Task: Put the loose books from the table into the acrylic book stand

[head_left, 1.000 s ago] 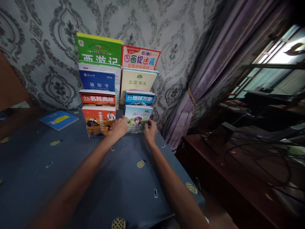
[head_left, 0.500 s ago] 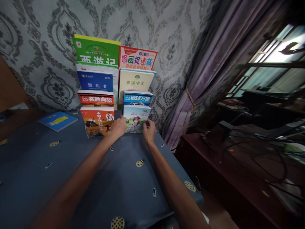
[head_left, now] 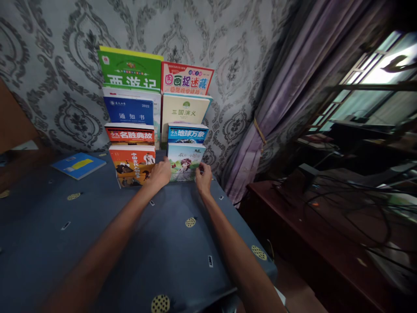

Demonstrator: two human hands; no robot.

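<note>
At the front right of a double row of upright books stands a pale blue and green book (head_left: 184, 161) with a drawn figure on its cover. My left hand (head_left: 160, 172) is closed at its left edge, and my right hand (head_left: 203, 177) grips the right edge with bent fingers. Left of it is an orange book (head_left: 135, 163), partly behind my left hand. Behind them rise a red-titled book (head_left: 130, 135), a blue-titled book (head_left: 186, 134), a dark blue booklet (head_left: 130, 111), a cream book (head_left: 184, 111), a green book (head_left: 130, 69) and a pink book (head_left: 187, 78). Whatever supports the rows is hidden.
A blue book (head_left: 78, 166) lies flat on the cloth-covered table (head_left: 137, 243), left of the rows. Patterned wallpaper (head_left: 234, 78) is close behind. A tied purple curtain (head_left: 260, 117) hangs at right, beside a dark red desk (head_left: 293, 217) with tangled cables (head_left: 352, 204).
The camera view shifts very slightly. Both hands stay at the edges of the pale blue and green book, and the books keep their places.
</note>
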